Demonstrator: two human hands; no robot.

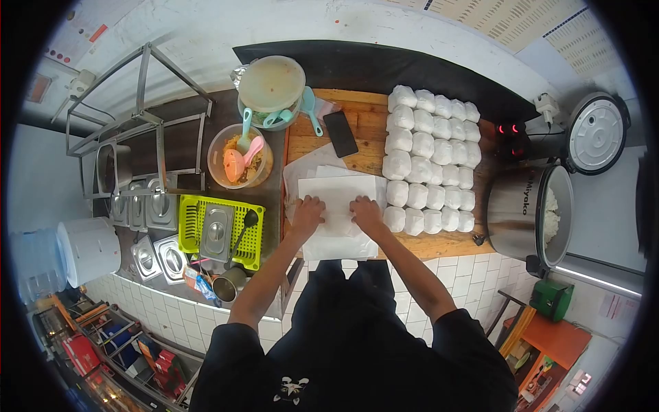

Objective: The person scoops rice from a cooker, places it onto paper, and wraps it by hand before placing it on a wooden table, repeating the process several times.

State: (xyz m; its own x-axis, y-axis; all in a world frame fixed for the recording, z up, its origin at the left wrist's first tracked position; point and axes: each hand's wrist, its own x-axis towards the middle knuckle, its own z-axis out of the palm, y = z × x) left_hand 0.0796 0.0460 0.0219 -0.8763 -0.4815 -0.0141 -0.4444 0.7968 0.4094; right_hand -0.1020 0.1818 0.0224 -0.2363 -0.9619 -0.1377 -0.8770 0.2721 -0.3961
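Observation:
A stack of white paper sheets [340, 237] lies on the wooden table in front of me. My left hand [307, 216] rests on its left side, fingers curled onto the sheets. On the right side, my right hand [366, 214] touches the paper with bent fingers. Neither hand visibly lifts anything; whether a sheet edge is between the fingers is too small to tell. Just right of the paper stand rows of white wrapped bundles [434, 154]. A black phone [340, 134] lies behind the stack.
At left are a tub of orange-brown food [240, 156] with spoons, a lidded bowl [272, 84], a green basket [221, 231] and steel lids [162, 206]. A metal rack [142, 86] stands behind. An open rice cooker [528, 216] is at right.

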